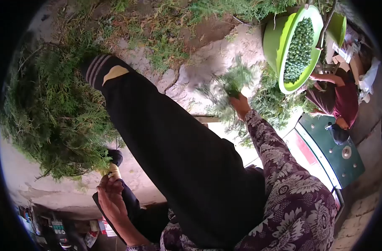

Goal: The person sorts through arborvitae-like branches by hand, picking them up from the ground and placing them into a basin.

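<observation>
My right hand [240, 105], at the end of a patterned sleeve, is closed round a bunch of feathery green sprigs [233, 83], blurred by motion. More cut greenery [272, 90] lies just beyond it. My left hand [111, 197] is at the lower left, its fingers curled together near my foot; whatever it may hold is too small to make out. Close above it spreads a large heap of green conifer branches [57, 113]. My black trouser leg [170, 138] stretches between the two hands.
A light green tub [272, 42] holding many small green pieces stands at the upper right. Beyond it, a person in a dark red top [346, 98] sits by a green panel [350, 163]. Loose sprigs [166, 52] litter the ground. Assorted items [59, 228] are at the lower left.
</observation>
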Tool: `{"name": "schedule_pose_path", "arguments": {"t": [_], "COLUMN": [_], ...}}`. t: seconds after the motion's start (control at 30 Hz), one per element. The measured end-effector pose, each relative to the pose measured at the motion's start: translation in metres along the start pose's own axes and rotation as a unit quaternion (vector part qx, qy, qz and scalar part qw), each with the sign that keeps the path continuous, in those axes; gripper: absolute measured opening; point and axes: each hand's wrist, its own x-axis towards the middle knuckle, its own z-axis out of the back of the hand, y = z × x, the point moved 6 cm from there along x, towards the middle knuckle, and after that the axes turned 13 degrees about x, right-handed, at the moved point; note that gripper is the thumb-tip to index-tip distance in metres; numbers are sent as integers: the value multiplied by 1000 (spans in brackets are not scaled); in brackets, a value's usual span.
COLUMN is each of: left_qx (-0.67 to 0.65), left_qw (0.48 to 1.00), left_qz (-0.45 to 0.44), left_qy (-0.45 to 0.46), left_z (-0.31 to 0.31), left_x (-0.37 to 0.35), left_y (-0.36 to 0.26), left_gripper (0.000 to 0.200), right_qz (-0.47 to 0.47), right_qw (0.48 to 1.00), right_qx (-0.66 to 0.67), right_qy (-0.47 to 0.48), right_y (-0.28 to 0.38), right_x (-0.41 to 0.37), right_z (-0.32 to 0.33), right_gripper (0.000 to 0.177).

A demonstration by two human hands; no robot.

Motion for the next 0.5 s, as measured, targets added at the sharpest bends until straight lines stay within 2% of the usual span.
{"name": "schedule_pose_path", "arguments": {"t": [0.03,0.1,0.13,0.17,0.23,0.27,0.3,0.33,0.5], "left_qx": [-4,-2,4,5,-12,-12,-7,-2,-20], "left_qw": [1000,1000,1000,1000,1000,1000,1000,1000,999], "left_qz": [-1,-2,1,4,5,3,-4,-11,-30], "left_qy": [14,5,-1,0,22,23,18,14,10], "left_z": [0,5,6,7,6,7,9,12,16], "left_x": [1,1,0,-1,-2,-3,-4,-5,-8], "left_y": [1,4,6,7,6,5,4,2,-8], "left_gripper": [51,51,51,51,46,46,48,51,51], "right_qz": [5,-118,-81,-41,-260,-258,-106,52,134], "right_qw": [1000,988,966,916,910,911,866,774,800], "right_qx": [-1,-98,-235,-364,-320,-319,-476,-608,-567], "right_qy": [2,-19,72,161,39,39,107,167,143], "right_y": [-23,-102,-102,-107,-128,-142,-159,-167,-116], "right_x": [5,15,11,6,9,25,53,69,99], "right_z": [9,32,11,-15,-39,-46,-58,-73,-81], "right_gripper": [25,27,29,31,29,29,25,22,20]}}
